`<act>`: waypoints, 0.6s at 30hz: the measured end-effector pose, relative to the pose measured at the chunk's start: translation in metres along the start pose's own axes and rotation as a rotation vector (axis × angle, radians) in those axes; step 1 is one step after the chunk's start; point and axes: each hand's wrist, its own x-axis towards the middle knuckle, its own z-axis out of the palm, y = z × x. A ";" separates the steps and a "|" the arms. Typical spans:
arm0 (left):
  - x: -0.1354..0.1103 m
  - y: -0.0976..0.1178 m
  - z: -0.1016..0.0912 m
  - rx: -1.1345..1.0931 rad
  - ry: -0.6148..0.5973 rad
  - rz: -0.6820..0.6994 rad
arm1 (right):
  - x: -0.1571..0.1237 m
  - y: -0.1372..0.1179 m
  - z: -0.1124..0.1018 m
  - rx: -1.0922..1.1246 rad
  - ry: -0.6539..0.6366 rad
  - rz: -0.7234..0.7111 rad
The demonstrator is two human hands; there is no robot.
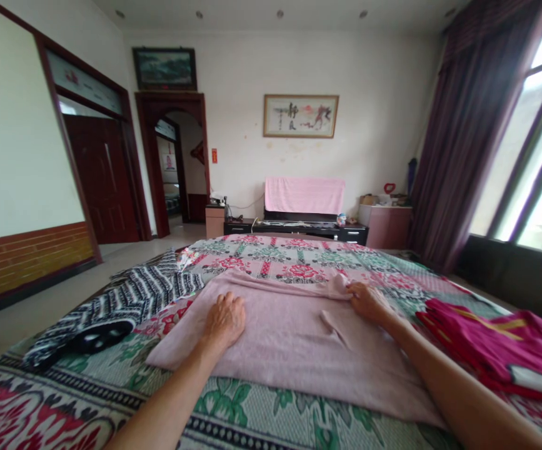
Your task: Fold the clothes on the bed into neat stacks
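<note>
A pale pink knitted garment lies spread flat on a bed covered by a floral green, red and white bedspread. My left hand rests palm down on the garment's left part, fingers loosely curled against the cloth. My right hand presses on the garment's far right edge, fingers closed on a fold of the cloth there.
A black-and-white striped garment lies on the bed to the left. A magenta garment lies at the right. Beyond the bed stand a low TV cabinet with a pink cloth, doorways at the left and a curtained window at the right.
</note>
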 end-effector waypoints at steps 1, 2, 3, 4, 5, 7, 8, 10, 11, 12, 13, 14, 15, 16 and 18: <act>0.000 0.000 0.000 -0.001 -0.001 -0.002 | -0.001 0.000 0.000 -0.002 -0.040 0.009; 0.000 0.000 0.000 -0.003 -0.002 -0.004 | -0.002 -0.001 -0.002 -0.006 -0.053 0.024; 0.000 0.000 0.000 -0.006 -0.003 -0.003 | -0.002 -0.003 -0.005 -0.010 -0.041 0.040; 0.000 0.000 -0.001 -0.009 -0.005 -0.001 | -0.001 -0.006 -0.010 -0.012 -0.011 0.054; 0.000 0.000 -0.001 -0.011 -0.006 0.001 | 0.001 -0.010 -0.015 -0.009 0.022 0.063; 0.000 0.000 -0.002 -0.013 -0.005 0.008 | 0.004 -0.025 -0.025 0.014 0.071 0.066; -0.001 0.000 -0.002 -0.012 -0.003 0.011 | 0.006 -0.036 -0.028 0.037 0.070 0.058; -0.002 0.000 -0.003 -0.015 0.005 0.016 | 0.011 -0.064 -0.031 0.096 0.039 0.001; -0.002 0.000 -0.002 -0.021 0.009 0.016 | 0.013 -0.080 -0.030 0.119 0.012 -0.033; -0.002 0.000 -0.002 -0.033 0.015 0.014 | 0.015 -0.097 -0.027 0.142 -0.026 -0.075; -0.001 -0.002 -0.002 -0.058 0.021 0.014 | 0.018 -0.114 -0.023 0.177 -0.061 -0.111; 0.001 -0.004 -0.003 -0.098 0.029 0.017 | 0.021 -0.130 -0.018 0.206 -0.090 -0.123; 0.003 -0.007 -0.003 -0.159 0.037 0.011 | 0.025 -0.144 -0.013 0.226 -0.103 -0.114; 0.006 -0.011 -0.005 -0.239 0.051 -0.014 | 0.029 -0.157 -0.007 0.246 -0.113 -0.107; 0.012 -0.022 -0.009 -0.462 0.092 -0.136 | 0.039 -0.177 0.005 0.271 -0.102 -0.059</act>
